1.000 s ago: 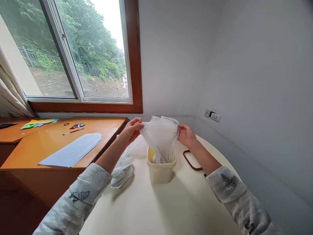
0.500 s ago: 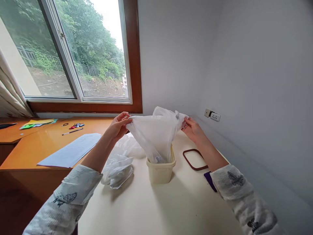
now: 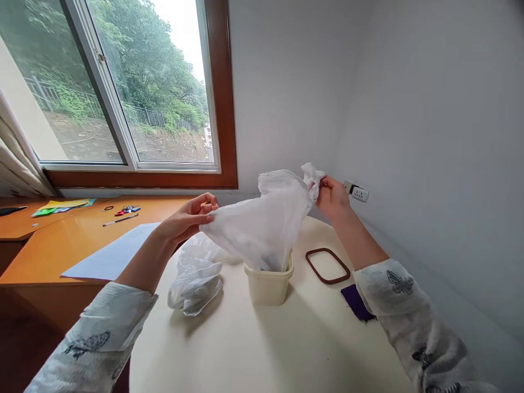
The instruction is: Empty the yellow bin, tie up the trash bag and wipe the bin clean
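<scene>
Between the left hand (image 3: 189,218) and right hand (image 3: 332,200), a bag (image 3: 257,225) stretches, its bottom in the tub (image 3: 268,287) below them; each pinches an opposite end, seemingly to keep it spread.

The table (image 3: 245,349) is pale cream, smooth, with a rounded edge. Near its middle, a cream tub (image 3: 268,288) stands upright and casts a soft shadow toward the near right. Left of the tub, just apart from it, lies a crumpled white bag (image 3: 196,284). To the right, a brown ring (image 3: 327,281) with rounded corners lies flat, and just nearer is a purple cloth (image 3: 355,303), partly hidden.

The orange-brown desk (image 3: 45,262) at the left bears white paper (image 3: 110,254), a pen (image 3: 120,220), a small red-and-blue cluster (image 3: 127,210), a dark loop (image 3: 108,208) and coloured sheets (image 3: 61,206).
</scene>
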{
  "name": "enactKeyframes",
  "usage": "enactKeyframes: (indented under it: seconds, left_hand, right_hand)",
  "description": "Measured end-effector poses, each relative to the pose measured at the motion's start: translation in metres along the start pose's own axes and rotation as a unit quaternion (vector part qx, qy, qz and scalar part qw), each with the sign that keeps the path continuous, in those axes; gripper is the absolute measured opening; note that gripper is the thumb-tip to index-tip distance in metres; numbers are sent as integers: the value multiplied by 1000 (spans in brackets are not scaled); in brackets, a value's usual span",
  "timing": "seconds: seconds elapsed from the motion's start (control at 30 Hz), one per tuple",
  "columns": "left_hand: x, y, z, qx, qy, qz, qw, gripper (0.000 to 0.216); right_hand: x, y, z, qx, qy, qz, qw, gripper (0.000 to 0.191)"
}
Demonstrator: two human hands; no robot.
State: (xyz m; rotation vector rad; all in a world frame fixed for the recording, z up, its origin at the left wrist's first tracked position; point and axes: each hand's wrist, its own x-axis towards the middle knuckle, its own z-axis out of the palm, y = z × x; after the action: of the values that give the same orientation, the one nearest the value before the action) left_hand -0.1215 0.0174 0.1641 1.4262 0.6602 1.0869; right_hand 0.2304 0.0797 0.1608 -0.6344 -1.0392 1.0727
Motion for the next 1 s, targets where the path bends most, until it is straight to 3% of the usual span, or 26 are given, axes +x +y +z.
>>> enactKeyframes:
  seconds: [0.1,0.2,0.27,0.33,0.43,0.5,0.57,0.63,0.7,0.83,0.9,1.0]
  left_hand:
    - [-10,4,5,91,-94,-66,989,25]
    - [-15,6,11,197,-222,-170,940,23]
    - [-14,6,12,239,-262,-197,914,20]
    - [-9,2,11,255,-240,-184,919,16]
    - [6,-10,8,243,-134,-144,950,18]
    - [18,-22,10,220,-51,-121,967,28]
    - [30,-34,17,203,4,-113,973,46]
    - [40,-46,26,197,11,-123,973,63]
    - [48,-57,37,192,-3,-119,974,63]
    - [59,-75,54,189,-44,-103,975,29]
    - [63,-80,58,195,-47,-96,975,14]
    - [70,-76,57,192,-17,-63,979,12]
  right_hand:
    - [-2,9,-6,-42,0,65,997,10]
    - [-10,23,-19,-84,9,123,989,8]
    - [-15,33,-29,-108,31,141,984,12]
    - [-19,39,-37,-135,66,144,978,20]
    - [-23,40,-41,-167,99,122,973,25]
    - [-27,37,-36,-180,78,114,974,29]
    - [-32,34,-28,-201,3,127,971,40]
    - [-39,32,-18,-235,-93,156,955,57]
    - [-45,33,-8,-269,-161,178,933,67]
    - [-52,40,3,-301,-229,172,910,47]
    - [-52,43,5,-311,-237,163,906,29]
    - [-46,41,3,-314,-174,127,925,20]
